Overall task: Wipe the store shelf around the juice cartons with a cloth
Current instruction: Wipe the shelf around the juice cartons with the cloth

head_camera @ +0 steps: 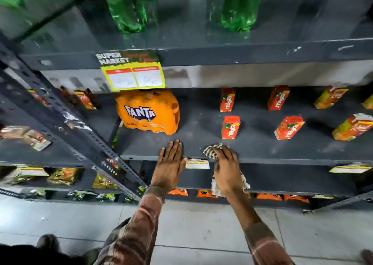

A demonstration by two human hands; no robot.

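The dark grey shelf (pixel 201 123) carries several small red juice cartons; the nearest ones are a carton (pixel 230 127) and a second carton (pixel 289 127). My right hand (pixel 227 169) grips a checked cloth (pixel 213 150) and presses it on the shelf's front edge, just below the nearest carton. The cloth's tail hangs down under the hand. My left hand (pixel 170 162) lies flat and spread on the shelf's front edge, holding nothing, just in front of an orange Fanta pack (pixel 148 111).
Green bottles (pixel 129 6) stand on the shelf above. A yellow price sign (pixel 132 74) hangs over the Fanta pack. A slotted upright post (pixel 76 127) runs diagonally at the left. Yellow-red cartons (pixel 352 126) sit at the right. Snack packets fill the lower shelves.
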